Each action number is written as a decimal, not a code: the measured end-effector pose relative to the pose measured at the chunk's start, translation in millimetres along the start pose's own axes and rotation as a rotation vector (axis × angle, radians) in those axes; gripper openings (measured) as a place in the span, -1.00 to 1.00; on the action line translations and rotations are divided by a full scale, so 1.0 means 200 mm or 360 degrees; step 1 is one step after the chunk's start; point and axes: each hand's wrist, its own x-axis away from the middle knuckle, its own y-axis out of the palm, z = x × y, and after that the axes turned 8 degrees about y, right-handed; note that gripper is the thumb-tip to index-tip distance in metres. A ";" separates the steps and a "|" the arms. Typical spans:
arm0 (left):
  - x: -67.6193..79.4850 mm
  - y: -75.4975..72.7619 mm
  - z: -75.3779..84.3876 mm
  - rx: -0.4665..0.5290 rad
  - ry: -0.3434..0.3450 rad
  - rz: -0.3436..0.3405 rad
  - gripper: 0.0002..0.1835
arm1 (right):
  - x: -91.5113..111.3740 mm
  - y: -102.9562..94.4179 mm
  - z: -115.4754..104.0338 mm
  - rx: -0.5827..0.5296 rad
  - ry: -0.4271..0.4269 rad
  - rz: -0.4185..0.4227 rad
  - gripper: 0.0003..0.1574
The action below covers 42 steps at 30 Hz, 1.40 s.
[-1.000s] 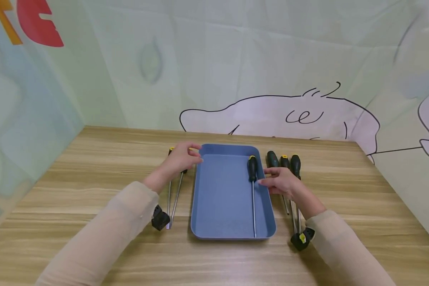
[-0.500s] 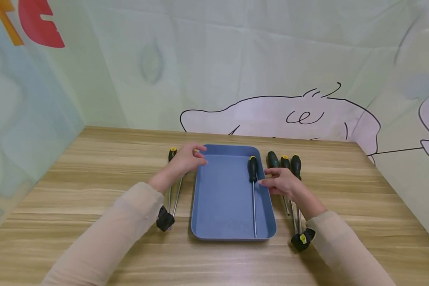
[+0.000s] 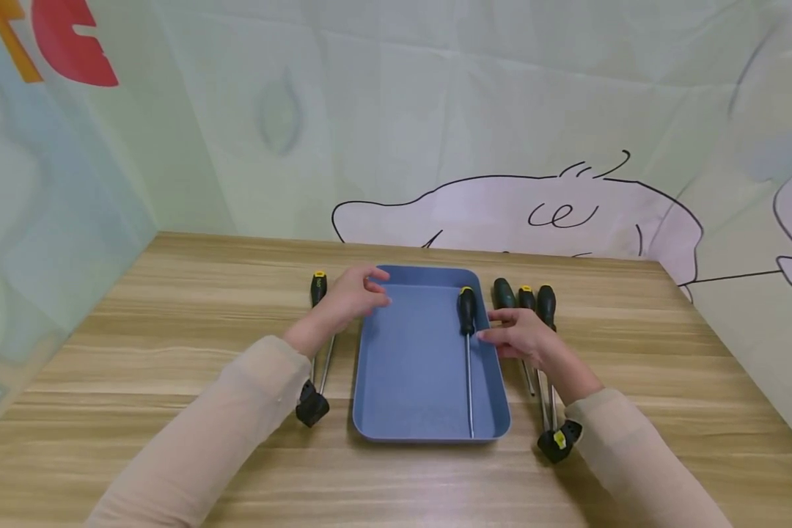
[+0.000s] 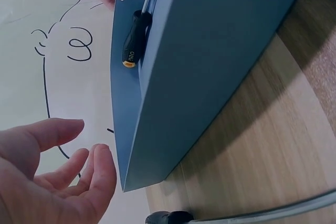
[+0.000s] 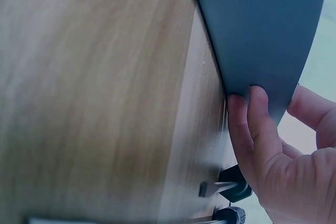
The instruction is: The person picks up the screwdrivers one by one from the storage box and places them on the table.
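Observation:
A blue tray (image 3: 416, 352) lies in the middle of the wooden table. Inside it, along the right side, rests a screwdriver (image 3: 466, 312) with a black handle and yellow end. My right hand (image 3: 524, 337) holds the tray's right wall, thumb at the rim and fingers against the outer face, as the right wrist view shows. Over the tray's far left corner hovers my left hand (image 3: 350, 297), its thumb and loosely bent fingers apart with nothing between them. Left of the tray lie two screwdrivers; one handle (image 3: 319, 286) shows, the other is hidden behind my left hand.
Three more screwdrivers lie right of the tray, among them a dark green-handled one (image 3: 504, 293) and a black-handled one (image 3: 546, 304); my right hand and wrist partly cover them. A printed cloth backdrop (image 3: 396, 132) rises behind the table's far edge.
My left hand has drifted rightward, from beside the tray's left edge to over its far left corner, uncovering a screwdriver handle. The right hand and the tray have stayed in place.

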 end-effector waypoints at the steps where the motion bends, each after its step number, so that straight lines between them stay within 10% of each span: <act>1: 0.00 0.00 0.00 -0.0006 -0.0003 0.0002 -0.53 | 0.00 0.00 0.00 -0.0002 0.0000 0.0000 -0.18; 42: -0.03 0.13 0.06 0.0012 -0.0020 -0.0016 -0.54 | 0.01 0.01 -0.01 -0.0001 0.0017 0.0017 -0.20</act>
